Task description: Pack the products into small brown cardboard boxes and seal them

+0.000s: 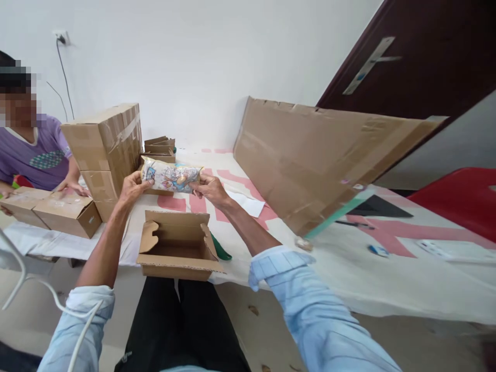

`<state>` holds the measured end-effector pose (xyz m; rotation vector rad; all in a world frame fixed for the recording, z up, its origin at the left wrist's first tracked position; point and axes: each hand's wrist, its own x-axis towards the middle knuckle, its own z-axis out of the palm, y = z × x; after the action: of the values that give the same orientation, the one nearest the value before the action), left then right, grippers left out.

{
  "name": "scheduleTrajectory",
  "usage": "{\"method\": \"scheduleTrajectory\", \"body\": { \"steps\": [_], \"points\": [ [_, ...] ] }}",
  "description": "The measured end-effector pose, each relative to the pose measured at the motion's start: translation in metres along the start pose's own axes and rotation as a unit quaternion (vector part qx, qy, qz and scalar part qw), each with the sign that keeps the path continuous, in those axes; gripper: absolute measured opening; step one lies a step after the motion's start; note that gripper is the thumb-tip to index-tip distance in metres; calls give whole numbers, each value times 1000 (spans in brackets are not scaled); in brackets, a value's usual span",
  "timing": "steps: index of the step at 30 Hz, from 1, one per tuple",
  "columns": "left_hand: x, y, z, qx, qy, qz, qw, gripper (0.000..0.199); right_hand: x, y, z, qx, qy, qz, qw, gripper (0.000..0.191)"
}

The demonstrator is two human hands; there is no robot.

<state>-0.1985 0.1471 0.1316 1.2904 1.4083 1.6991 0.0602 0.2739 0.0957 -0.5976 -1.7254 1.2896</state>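
Both hands, left hand (133,187) and right hand (209,188), pinch the ends of a soft, glossy printed packet (171,176), fingers closed on it, just above the open rectangular cardboard box (176,246) on the table (387,279).

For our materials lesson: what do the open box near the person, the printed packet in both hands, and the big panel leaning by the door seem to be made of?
Open box: brown corrugated cardboard, matte, with folded flaps and raw edges.
Printed packet, held at its ends by the left hand and right hand: probably thin plastic film; glossy, crinkled, colour-printed.
Big panel: flat matte cardboard with tape strips.
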Motion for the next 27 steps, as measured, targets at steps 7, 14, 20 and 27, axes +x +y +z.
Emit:
{"method": "scheduleTrajectory", "body": {
  "steps": [7, 14, 20, 27],
  "points": [
    [3, -80, -13, 72, 45, -99, 991, 61, 12, 68, 16, 28, 14, 170, 985, 34],
    [3, -124, -30, 127, 127, -90, 980, 60, 37, 122, 45, 35, 40, 217, 975, 26],
    [-30, -112, -34, 93, 34, -90, 991, 53, 67, 161, 65, 39, 62, 240, 968, 26],
    [-152, -67, -74, 22, -249, -86, 964, 152, 73, 194, 62, 51, 50, 226, 972, 30]
  ]
}}
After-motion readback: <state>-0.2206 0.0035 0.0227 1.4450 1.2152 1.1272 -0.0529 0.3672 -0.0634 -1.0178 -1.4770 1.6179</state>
